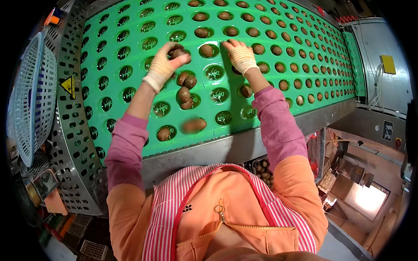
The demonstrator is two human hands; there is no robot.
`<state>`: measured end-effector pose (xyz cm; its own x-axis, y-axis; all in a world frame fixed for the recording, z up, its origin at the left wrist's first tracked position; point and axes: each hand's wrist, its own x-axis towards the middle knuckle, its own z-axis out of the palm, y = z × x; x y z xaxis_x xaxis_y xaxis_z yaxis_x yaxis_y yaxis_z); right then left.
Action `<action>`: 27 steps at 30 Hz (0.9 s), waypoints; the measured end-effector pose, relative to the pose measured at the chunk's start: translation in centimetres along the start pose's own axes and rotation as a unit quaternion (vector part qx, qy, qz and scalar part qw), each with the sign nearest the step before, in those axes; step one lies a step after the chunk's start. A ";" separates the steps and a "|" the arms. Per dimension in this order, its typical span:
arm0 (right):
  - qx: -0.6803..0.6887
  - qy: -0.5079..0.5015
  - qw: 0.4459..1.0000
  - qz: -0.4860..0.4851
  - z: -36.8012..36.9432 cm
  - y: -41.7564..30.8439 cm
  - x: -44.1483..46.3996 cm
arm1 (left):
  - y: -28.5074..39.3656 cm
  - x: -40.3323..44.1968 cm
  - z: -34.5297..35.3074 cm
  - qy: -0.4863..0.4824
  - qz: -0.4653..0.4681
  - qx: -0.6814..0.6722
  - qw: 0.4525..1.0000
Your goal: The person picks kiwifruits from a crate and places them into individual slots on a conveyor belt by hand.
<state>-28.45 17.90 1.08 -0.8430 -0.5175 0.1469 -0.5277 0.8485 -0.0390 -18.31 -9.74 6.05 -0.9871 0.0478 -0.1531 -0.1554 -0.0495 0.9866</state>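
Observation:
My left hand (163,67), in a fingerless-looking cream glove, is closed around a dark brown round fruit (179,54) whose exact kind I cannot tell. Below it, several loose brown fruits (183,93) lie in a cluster, partly on the cups. Nearer the belt's front edge, another fruit (194,125) is smeared by motion. Gloved in the same way, my right hand (241,55) reaches over the green belt (233,93) with fingers stretched out. A fruit (236,70) shows partly beneath its palm. Between the hands, one fruit (206,51) sits in a cup.
Rows of fruit fill the belt's cups to the right. A perforated metal guard (72,130) and a blue plastic basket (30,95) stand at left. A metal rail (209,148) runs along the front, with a crate of fruit (263,172) below. A metal cabinet (383,56) stands right.

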 end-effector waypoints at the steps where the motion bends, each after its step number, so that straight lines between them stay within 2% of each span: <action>1: -0.007 -0.013 1.000 -0.019 -0.2 0.3 -0.4 | 1.0 0.2 1.5 0.001 -0.038 -0.028 0.999; 5: 0.139 0.135 0.977 0.083 0.1 0.1 -2.5 | -1.5 1.4 7.1 -0.136 -0.019 0.058 0.989; 7: 0.231 0.163 0.953 0.112 -2.2 -1.4 -4.9 | -3.2 2.0 9.0 -0.119 0.011 0.295 0.948; 8: 0.259 0.156 0.943 0.138 -3.4 -2.0 -6.5 | -3.1 1.4 9.8 -0.076 0.010 0.362 0.929; 11: 0.310 0.178 0.915 0.186 -5.8 -2.3 -11.8 | -0.5 -0.6 11.5 -0.100 0.025 0.418 0.903; 12: 0.307 0.190 0.911 0.197 -6.1 -2.1 -13.8 | -0.1 -1.4 12.0 -0.159 0.026 0.462 0.872; 13: 0.305 0.203 0.907 0.208 -6.0 -1.8 -15.8 | 0.2 -2.4 12.5 -0.216 0.038 0.539 0.813; 15: 0.332 0.207 0.896 0.211 -5.9 -1.8 -19.4 | -2.4 -3.6 13.2 -0.238 0.066 0.653 0.716; 18: 0.282 0.195 0.914 0.218 -7.4 -3.5 -23.3 | -1.2 -6.1 15.6 -0.167 0.106 0.634 0.747; 19: 0.264 0.204 0.918 0.214 -7.2 -4.1 -24.6 | -1.7 -6.7 16.9 -0.156 0.179 0.655 0.717; 21: 0.253 0.248 0.908 0.225 -5.8 -4.6 -26.7 | -2.4 -8.5 20.0 -0.210 0.217 0.654 0.694; 23: 0.246 0.285 0.892 0.251 -4.9 -5.3 -28.3 | -5.0 -9.5 22.5 -0.230 0.278 0.604 0.711; 24: 0.229 0.301 0.888 0.262 -4.5 -5.8 -29.0 | -5.2 -10.2 23.4 -0.227 0.266 0.572 0.742; 26: 0.214 0.312 0.884 0.275 -3.9 -6.0 -29.9 | -5.5 -10.5 23.5 -0.180 0.271 0.546 0.772; 27: 0.211 0.320 0.880 0.282 -3.8 -6.1 -30.4 | -3.2 -10.9 22.6 -0.159 0.280 0.539 0.778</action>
<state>0.75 28.89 0.63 -0.8229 0.2545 0.5080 -0.1504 0.7646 -0.6267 -6.17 12.40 5.86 -0.8021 0.5726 0.1695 0.5877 0.7066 0.3940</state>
